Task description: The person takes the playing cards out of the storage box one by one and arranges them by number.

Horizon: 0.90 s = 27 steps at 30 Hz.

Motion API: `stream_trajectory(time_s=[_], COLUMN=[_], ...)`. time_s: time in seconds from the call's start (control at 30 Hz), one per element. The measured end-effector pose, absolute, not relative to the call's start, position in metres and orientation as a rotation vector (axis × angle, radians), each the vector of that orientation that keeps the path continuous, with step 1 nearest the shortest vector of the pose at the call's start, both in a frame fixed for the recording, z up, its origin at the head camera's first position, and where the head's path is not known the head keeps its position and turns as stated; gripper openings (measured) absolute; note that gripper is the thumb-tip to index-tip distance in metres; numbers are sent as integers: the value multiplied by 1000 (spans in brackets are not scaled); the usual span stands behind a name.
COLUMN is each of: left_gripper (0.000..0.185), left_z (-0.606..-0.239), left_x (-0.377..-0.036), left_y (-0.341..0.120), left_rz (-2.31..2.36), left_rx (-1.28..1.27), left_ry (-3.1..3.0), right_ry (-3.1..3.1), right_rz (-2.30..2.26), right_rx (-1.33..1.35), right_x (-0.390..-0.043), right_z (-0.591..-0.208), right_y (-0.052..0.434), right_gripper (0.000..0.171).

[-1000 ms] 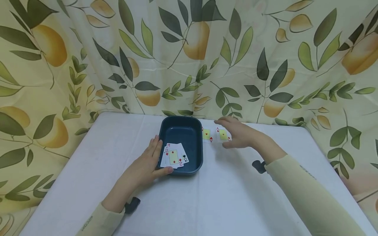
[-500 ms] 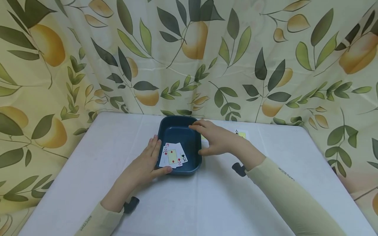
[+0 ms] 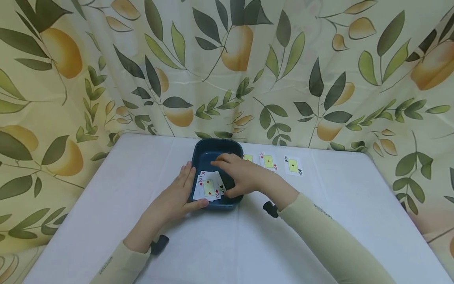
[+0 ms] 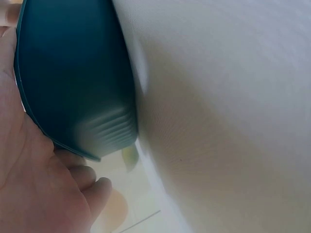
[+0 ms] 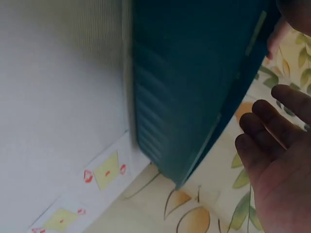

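Observation:
A dark blue tray [image 3: 217, 145] sits mid-table and holds a small fan of face-up cards [image 3: 208, 187], a red diamond card on top and a black queen behind. My left hand [image 3: 182, 190] lies along the tray's left wall with fingers straight and the thumb on the near rim. Its palm meets the tray [image 4: 73, 73] in the left wrist view. My right hand [image 3: 227, 177] hovers inside the tray just right of the cards, fingers relaxed and holding nothing. The right wrist view shows its fingers [image 5: 272, 160] spread beside the tray [image 5: 184, 73].
Three aces lie in a row right of the tray: a heart ace [image 3: 248, 157] partly hidden by my hand, a diamond ace [image 3: 268, 161] and a black ace [image 3: 293, 165]. The white table [image 3: 319, 236] ends at a leaf-print curtain [image 3: 319, 79] behind.
My right hand has moved left from the row of aces to over the tray, uncovering the aces. The left hand and the tray have stayed put.

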<state>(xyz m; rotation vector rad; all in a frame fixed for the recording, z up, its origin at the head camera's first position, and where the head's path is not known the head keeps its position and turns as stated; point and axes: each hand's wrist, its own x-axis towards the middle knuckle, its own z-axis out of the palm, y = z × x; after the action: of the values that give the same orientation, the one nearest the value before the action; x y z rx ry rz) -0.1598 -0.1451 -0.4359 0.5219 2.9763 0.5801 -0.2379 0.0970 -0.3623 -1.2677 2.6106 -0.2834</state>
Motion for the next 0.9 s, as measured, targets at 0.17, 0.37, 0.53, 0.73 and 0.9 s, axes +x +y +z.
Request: stream_trajectory(time_s=[0.17, 0.37, 0.53, 0.73, 0.9], left_gripper=[113, 113, 113, 112, 112], left_z=[-438, -438, -436, -433, -434], left_x=[-160, -159, -159, -159, -159], left_y=[-146, -147, -148, -149, -149], left_rz=[593, 591, 594, 607, 603], left_rx=[535, 524, 534, 551, 556], left_ry=[2972, 2975, 2974, 2970, 2969], right_ry=[2583, 2568, 2554, 2554, 2549], right_rz=[-242, -228, -208, -163, -141], right_rx=[-1267, -1269, -1279, -1262, -1247], right_x=[-236, -236, -237, -237, -237], right_z=[-371, -380, -386, -392, -398], right_y=[87, 78, 71, 64, 59], right_gripper=[89, 88, 88, 89, 90])
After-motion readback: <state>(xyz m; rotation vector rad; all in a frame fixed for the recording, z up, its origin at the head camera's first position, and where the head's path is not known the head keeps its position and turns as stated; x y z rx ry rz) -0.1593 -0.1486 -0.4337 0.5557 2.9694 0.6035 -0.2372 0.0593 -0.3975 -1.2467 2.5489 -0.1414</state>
